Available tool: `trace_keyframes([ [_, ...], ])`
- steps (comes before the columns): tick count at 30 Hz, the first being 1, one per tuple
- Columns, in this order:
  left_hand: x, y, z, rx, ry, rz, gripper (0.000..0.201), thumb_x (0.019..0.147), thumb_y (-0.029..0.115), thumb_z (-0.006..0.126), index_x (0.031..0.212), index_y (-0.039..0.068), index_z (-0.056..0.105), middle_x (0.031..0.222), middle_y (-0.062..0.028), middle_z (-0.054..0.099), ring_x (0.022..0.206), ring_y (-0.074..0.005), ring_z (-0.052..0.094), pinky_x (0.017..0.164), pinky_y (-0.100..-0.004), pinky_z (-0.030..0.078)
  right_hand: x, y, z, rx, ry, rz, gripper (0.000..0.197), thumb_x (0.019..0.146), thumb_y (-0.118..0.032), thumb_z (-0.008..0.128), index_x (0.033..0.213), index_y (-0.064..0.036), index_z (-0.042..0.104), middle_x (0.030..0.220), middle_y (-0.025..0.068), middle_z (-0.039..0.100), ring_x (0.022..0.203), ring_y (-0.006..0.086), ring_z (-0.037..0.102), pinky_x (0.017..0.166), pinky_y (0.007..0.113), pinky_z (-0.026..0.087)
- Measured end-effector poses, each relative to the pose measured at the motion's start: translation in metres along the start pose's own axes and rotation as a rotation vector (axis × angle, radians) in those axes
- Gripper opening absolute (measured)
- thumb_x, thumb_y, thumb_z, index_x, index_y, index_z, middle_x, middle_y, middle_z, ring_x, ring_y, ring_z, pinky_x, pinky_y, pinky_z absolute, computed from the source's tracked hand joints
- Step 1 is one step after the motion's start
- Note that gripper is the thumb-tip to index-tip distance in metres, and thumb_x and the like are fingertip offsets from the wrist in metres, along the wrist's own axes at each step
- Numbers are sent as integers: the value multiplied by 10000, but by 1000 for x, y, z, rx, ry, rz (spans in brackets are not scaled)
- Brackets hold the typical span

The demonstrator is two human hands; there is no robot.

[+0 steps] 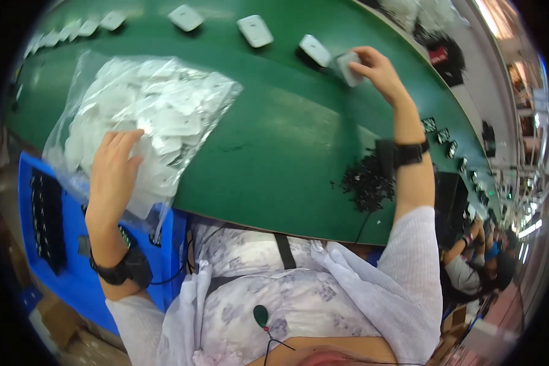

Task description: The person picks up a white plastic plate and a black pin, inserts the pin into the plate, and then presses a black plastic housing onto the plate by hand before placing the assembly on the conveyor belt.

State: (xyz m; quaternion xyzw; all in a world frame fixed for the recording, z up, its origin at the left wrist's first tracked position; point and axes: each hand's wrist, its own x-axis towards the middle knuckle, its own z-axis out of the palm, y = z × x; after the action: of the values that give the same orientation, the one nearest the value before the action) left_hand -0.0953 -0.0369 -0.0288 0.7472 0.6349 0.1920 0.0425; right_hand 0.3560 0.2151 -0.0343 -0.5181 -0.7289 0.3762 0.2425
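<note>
At the far right of the green table, my right hand [378, 72] is closed on a small white plastic housing [348, 69], pinched between thumb and fingers. The piece is slightly blurred. Just left of it lies another white rounded housing [315, 50], and two more sit apart further left along the far side. My left hand [114, 168] reaches over a clear plastic bag [210, 131] full of flat white plastic parts [165, 100]. Its fingers are stretched out with the thumb apart, resting on or just over the near side of the bag. I see nothing held in them.
A heap of small black parts [369, 183] lies near the right table edge. A blue bin [73, 274] with black strips stands at the lower left. White housings line the far left. Small dark circuit boards [443, 135] run down the right, where other people sit.
</note>
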Motion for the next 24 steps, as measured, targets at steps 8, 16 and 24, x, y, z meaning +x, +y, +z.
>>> trace_keyframes([
  [8, 8, 18, -6, 56, -133, -115, 499, 675, -81, 673, 1144, 60, 574, 967, -111, 539, 959, -305, 495, 850, -396, 420, 20, 22, -12, 30, -138, 218, 407, 873, -204, 681, 1240, -50, 595, 1145, 25, 638, 1034, 128, 573, 934, 272, 424],
  [16, 17, 34, -31, 26, -2, -203, 122, 848, 33, 614, 931, 12, 527, 836, -98, 549, 724, -260, 554, 662, -339, 436, -21, -17, -13, -306, 229, -95, 315, 873, -273, 664, 1080, -35, 664, 979, 69, 682, 901, 161, 613, 802, 288, 484],
  [24, 50, 114, 19, -947, 24, -90, 85, 902, -8, 589, 965, -25, 533, 869, -59, 562, 693, -108, 597, 578, -222, 500, -165, -31, 23, -718, 137, -106, 117, 788, -133, 679, 820, -34, 625, 796, 121, 614, 768, 291, 602, 696, 369, 486],
])
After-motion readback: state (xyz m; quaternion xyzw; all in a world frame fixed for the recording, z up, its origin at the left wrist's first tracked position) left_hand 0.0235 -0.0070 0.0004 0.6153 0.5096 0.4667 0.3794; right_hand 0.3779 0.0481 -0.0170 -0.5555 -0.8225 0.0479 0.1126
